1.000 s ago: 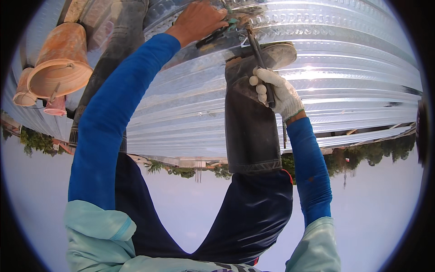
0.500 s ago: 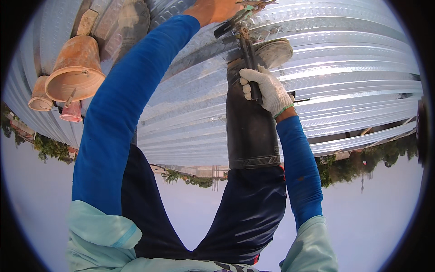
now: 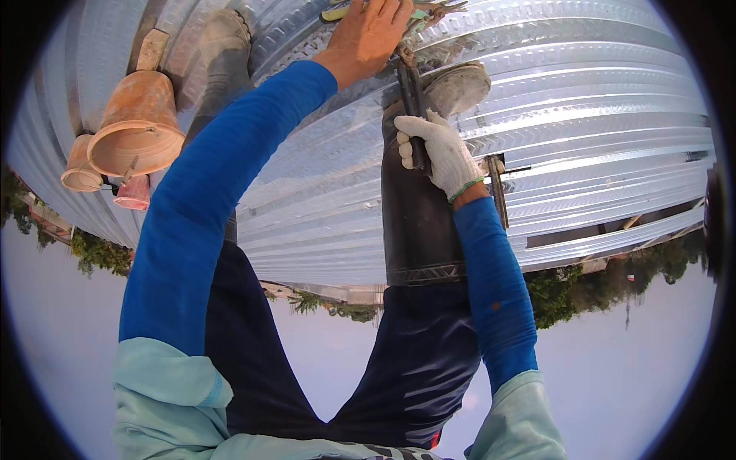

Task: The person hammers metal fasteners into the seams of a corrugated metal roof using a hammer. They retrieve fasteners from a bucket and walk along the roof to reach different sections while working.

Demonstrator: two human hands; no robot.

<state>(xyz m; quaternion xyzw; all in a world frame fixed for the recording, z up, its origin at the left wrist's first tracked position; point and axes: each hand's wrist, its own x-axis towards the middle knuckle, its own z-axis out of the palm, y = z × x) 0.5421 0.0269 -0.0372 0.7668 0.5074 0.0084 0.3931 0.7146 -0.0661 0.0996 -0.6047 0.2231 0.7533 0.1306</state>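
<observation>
My right hand (image 3: pixel 441 149), in a white knitted glove, is closed around the dark handles of a pliers-like tool (image 3: pixel 412 88). The tool's rusty head points away from me, close to my left hand. My bare left hand (image 3: pixel 364 38) is bent over a bundle at the top of the view, its fingertips partly hidden. A yellow-green piece (image 3: pixel 335 13) shows on one side of that hand, and thin brown wires (image 3: pixel 446 9) with a green piece stick out on the other. Beside my right wrist lies a hammer-like tool (image 3: pixel 497 184) with a dark shaft.
Ribbed metal decking sheets (image 3: pixel 322 215) spread under me. My dark boots (image 3: pixel 425 222) stand on them. At the left are a large orange bucket (image 3: pixel 138 107), a smaller bucket (image 3: pixel 79 165) and a red container (image 3: pixel 133 192). A dark gap (image 3: pixel 606 232) runs along the sheets' edge at right.
My left hand has come further into view, nearer the tool's head. My right hand and the tool have shifted slightly left, uncovering the hammer-like tool beside the wrist. The handles now show as two bars.
</observation>
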